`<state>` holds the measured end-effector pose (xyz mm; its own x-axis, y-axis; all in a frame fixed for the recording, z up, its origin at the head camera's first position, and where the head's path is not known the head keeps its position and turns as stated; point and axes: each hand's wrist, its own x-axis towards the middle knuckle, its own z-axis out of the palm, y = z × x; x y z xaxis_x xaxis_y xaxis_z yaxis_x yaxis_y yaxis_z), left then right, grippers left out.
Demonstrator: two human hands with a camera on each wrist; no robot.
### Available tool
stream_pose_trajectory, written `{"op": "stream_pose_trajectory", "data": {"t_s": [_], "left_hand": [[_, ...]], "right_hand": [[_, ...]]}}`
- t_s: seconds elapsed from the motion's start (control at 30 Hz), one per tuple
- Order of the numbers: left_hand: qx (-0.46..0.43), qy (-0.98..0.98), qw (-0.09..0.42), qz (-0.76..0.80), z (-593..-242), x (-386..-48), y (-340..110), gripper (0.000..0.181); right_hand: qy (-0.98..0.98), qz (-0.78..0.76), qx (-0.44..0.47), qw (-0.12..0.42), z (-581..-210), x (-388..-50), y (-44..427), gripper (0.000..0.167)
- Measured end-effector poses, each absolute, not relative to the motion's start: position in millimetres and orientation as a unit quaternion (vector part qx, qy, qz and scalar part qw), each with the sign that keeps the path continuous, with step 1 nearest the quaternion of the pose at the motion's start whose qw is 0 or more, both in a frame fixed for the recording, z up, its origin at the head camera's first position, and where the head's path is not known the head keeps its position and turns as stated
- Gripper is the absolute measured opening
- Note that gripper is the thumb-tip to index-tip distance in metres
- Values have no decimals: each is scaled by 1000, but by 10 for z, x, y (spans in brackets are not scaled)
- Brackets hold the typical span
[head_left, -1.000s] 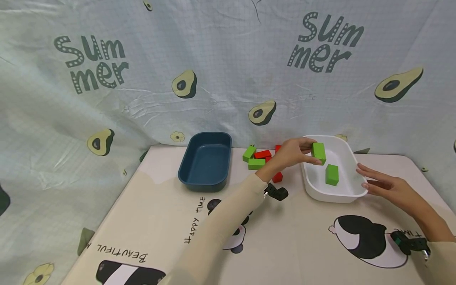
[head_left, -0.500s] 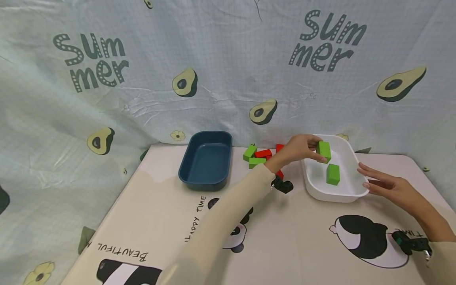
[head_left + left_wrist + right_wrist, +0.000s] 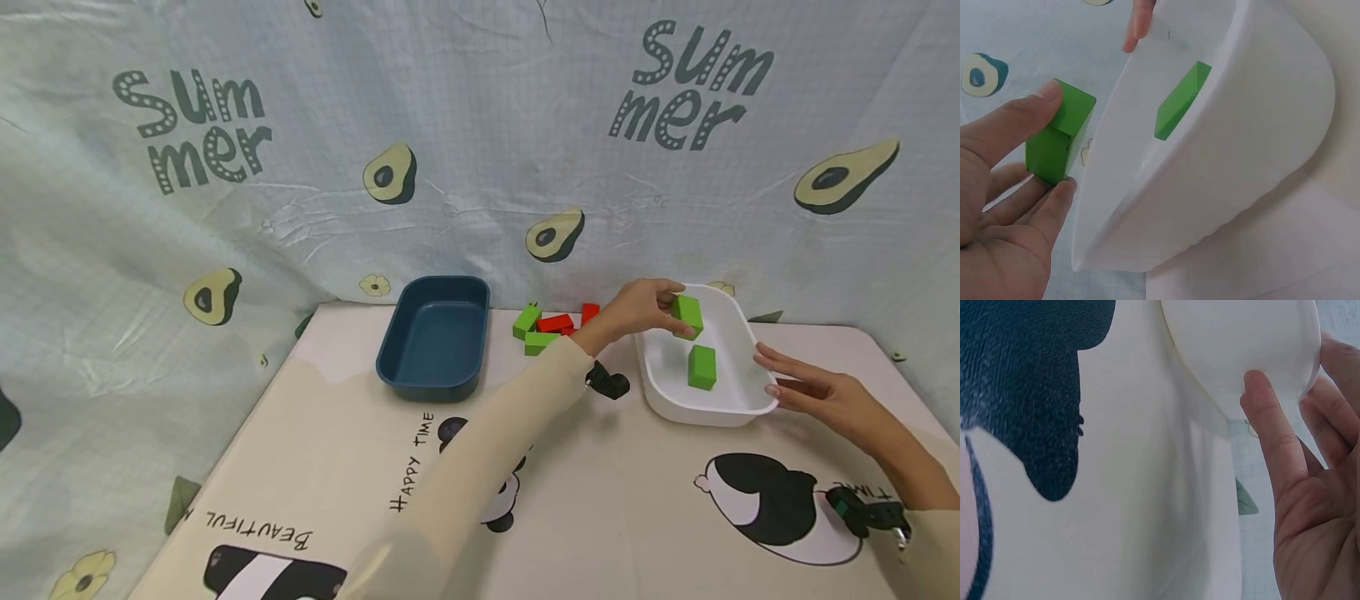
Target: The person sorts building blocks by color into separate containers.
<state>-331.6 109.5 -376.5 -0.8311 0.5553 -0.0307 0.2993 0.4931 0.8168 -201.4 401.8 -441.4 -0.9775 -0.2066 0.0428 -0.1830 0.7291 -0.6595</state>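
Left hand (image 3: 641,308) holds a green block (image 3: 688,317) over a white tub (image 3: 738,379)

The left hand has the green block pinched, thumb on one side and fingertips on the other, as the left wrist view shows. The block sits at the ends of the fingers, to the right of the palm, raised over the opening of the white tub and apart from its floor. Just below the fingertips, on the near side, a second green block (image 3: 702,368) stands on the tub floor; the two blocks do not touch.

To the right of the left hand, across the tub, is the right hand (image 3: 832,400). Its fingers are stretched out rather than clenched, and thumb and fingertips rest against the outside of the tub near its right-hand near corner.

Left of the left hand, behind the forearm, lies a loose pile on the table (image 3: 637,483): two green blocks (image 3: 542,343) and some red blocks (image 3: 555,323). The arm seems to cover part of that pile, so I cannot say how many there are.

Farther left of the same hand, past the pile, stands a dark blue tub (image 3: 431,342). Just below each wrist hangs a small black device. Beyond both hands, a pale curtain (image 3: 465,242) printed with avocados and the word "summer" hangs behind the table.
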Motion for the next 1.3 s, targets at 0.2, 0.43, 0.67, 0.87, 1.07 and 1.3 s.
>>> {"op": "stream_pose_trajectory", "data": {"t_s": [0.2,0.43,0.67,0.87,1.07,1.3], "left_hand": [[244,849,150,443,-3773,-3421,1123,63],[264,840,170,443,-3711,-3540,1165,62],[292,856,165,394,-3677,-3635,1193,62],[268,861,169,398,-3722,-3625,1187,59],[246,861,174,410,-3803,-3564,1219,55],[262,886,166,345,-3834,-3514,1287,55]], "right_hand": [[927,-359,-107,17,-4423,-2018,4030,63],[927,-359,-109,15,-4420,-2005,4032,63],[927,-360,-106,15,-4407,-1995,4026,62],[929,-354,-102,21,-4409,-2004,4014,63],[932,-347,-100,17,-4418,-1988,4029,63],[933,-345,-99,19,-4412,-1990,4031,63]]}}
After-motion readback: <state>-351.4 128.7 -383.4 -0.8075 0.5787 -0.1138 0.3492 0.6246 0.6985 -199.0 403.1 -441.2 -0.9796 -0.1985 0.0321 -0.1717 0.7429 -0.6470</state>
